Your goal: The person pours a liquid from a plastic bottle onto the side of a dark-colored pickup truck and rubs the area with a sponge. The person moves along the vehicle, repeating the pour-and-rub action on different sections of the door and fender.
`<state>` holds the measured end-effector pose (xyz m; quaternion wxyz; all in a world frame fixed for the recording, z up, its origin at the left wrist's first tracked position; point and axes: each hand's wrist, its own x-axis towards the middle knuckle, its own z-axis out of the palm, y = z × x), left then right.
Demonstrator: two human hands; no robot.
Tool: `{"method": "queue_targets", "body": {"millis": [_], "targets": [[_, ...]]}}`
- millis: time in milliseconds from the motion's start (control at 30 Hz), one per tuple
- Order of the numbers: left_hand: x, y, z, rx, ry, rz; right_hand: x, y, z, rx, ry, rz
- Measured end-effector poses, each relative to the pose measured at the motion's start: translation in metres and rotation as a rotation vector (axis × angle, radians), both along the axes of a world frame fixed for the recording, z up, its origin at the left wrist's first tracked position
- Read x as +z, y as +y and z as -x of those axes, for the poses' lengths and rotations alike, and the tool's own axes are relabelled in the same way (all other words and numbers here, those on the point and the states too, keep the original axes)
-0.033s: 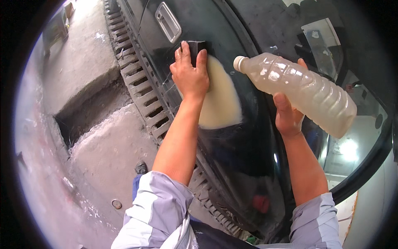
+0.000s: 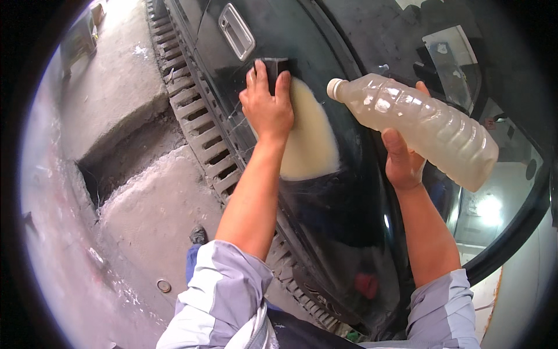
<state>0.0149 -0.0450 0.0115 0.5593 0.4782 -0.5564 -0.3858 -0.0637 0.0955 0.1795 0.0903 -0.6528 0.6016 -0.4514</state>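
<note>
My left hand (image 2: 267, 110) presses a black sanding block (image 2: 275, 65) against the dark car door (image 2: 325, 215), its fingers curled around the block's near side. Beneath and beside the hand is a smooth cream patch of filler (image 2: 311, 139), partly hidden by my wrist. A recessed silver door handle (image 2: 236, 32) lies just beyond the block. My right hand (image 2: 404, 157) grips a clear ribbed plastic bottle (image 2: 421, 122) from below, holding cloudy liquid. The bottle lies tilted in the air, apart from the door, with its white cap (image 2: 334, 89) pointing left toward the patch.
A slotted floor grate (image 2: 200, 125) runs along the car's lower side. Left of it, concrete floor (image 2: 157, 209) has a sunken pit (image 2: 122, 151). A dark shoe (image 2: 198, 235) shows near my left sleeve. Car window glass (image 2: 494, 198) stands at the right.
</note>
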Motion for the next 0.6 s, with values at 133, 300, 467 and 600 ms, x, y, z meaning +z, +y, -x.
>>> {"method": "queue_targets", "body": {"millis": [133,300,467,600], "targets": [[-0.022,0.114,-0.004,-0.06,-0.058,0.086,-0.003,0.005,0.0,-0.069,0.007,-0.011],[-0.019,0.066,0.006,0.072,-0.049,0.017,-0.001,0.001,0.0,-0.025,0.012,0.003],[-0.028,-0.006,0.0,0.061,-0.052,-0.109,0.002,0.0,-0.003,-0.043,0.063,-0.061],[-0.032,0.133,0.0,-0.039,-0.012,-0.028,-0.001,0.005,0.002,0.02,0.001,-0.165]]}}
